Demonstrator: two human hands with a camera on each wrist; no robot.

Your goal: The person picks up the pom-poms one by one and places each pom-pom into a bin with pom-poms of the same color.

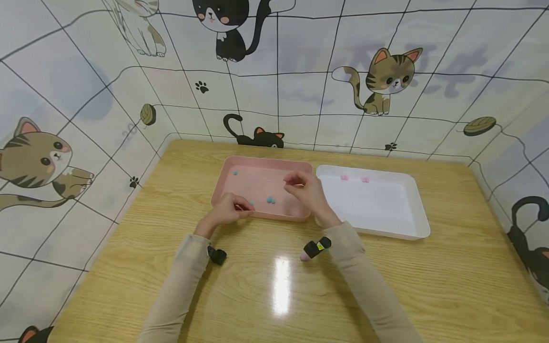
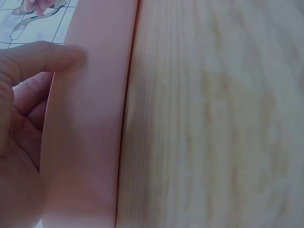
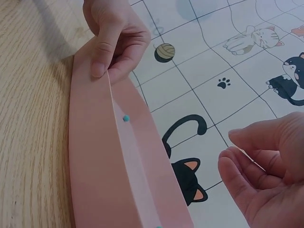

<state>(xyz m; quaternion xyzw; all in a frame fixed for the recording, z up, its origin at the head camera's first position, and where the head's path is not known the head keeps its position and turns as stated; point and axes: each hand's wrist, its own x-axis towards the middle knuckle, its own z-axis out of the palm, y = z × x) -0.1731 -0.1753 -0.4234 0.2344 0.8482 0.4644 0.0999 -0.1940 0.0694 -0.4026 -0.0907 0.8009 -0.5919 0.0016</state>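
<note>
My left hand [image 1: 228, 210] grips the near wall of a pink tray [image 1: 268, 164] toward its left corner. In the left wrist view, the thumb presses on the outside of the wall while the other fingers lie behind it. Several small blue-green balls [image 1: 269, 200] lie inside this tray; one ball [image 3: 126, 118] shows past the rim in the right wrist view. Above the tray's right part hovers my right hand [image 1: 306, 192], fingers bent loosely. A gap separates its thumb and forefinger in the right wrist view, and no object shows between them.
Right beside the pink tray stands a white tray [image 1: 377, 209], with small pink pieces [image 1: 365, 180] near its far side. Both trays rest on a wooden table [image 1: 240, 286]. A wall with cat drawings [image 1: 300, 95] rises behind the table and along its sides.
</note>
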